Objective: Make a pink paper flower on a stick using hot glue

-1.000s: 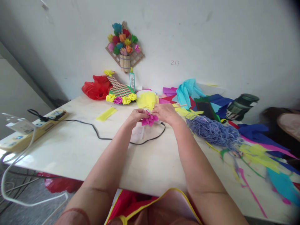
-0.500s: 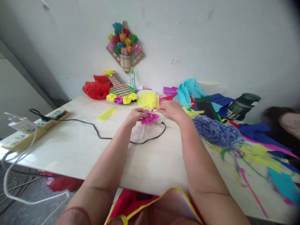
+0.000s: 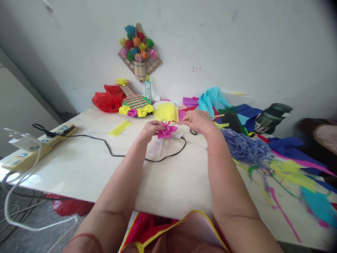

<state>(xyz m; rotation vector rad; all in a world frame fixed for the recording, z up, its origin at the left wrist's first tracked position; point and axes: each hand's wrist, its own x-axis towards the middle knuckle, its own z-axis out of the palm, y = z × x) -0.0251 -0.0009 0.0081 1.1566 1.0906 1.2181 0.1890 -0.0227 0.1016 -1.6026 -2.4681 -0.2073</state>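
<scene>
My left hand pinches a magenta paper flower at its left side, above the middle of the table. The petals of the flower are pointed and spread out. To the right of it, my right hand is closed on a thin wooden stick. One end of the stick sticks out past the hand on the right, and the other reaches the top of the flower. Whether the tip touches the petals I cannot tell. Below the right hand, a small black loop lies on the table.
A black cable runs from the power strip. At the back stand a yellow-flowered craft piece, a glue bottle and yellow paper. On the right lie tangled blue string, crepe paper and a dark green bottle.
My right hand has moved to the right, away from the flower, with the stick in it. The black loop below it has come into view. My left hand keeps the flower nearly in place.
</scene>
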